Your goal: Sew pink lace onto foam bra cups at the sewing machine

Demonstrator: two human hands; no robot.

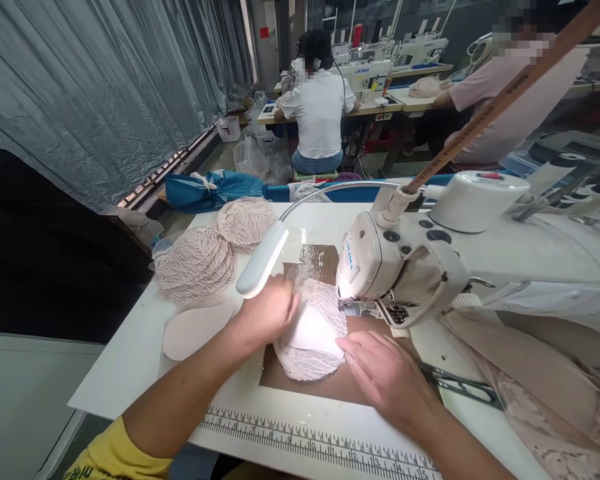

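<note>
A pale pink lace bra cup [313,357] with a smooth white inner area lies in front of the sewing machine [370,257], its right upper edge close by the needle area. My left hand [271,308] is closed on the cup's upper left edge, its fingertips partly hidden. With thumb and fingers together, my right hand [387,370] grips the cup's right edge. Under the cup is a brown sheet [300,393] on the white table [130,373].
Stacked lace cups [195,267] and a smooth beige cup piece [195,330] lie on the left. A lamp [263,260] on a bent neck hangs above my left hand. Beige lace fabric [525,380] lies right. A printed ruler [310,443] runs along the front edge. Two people sit beyond.
</note>
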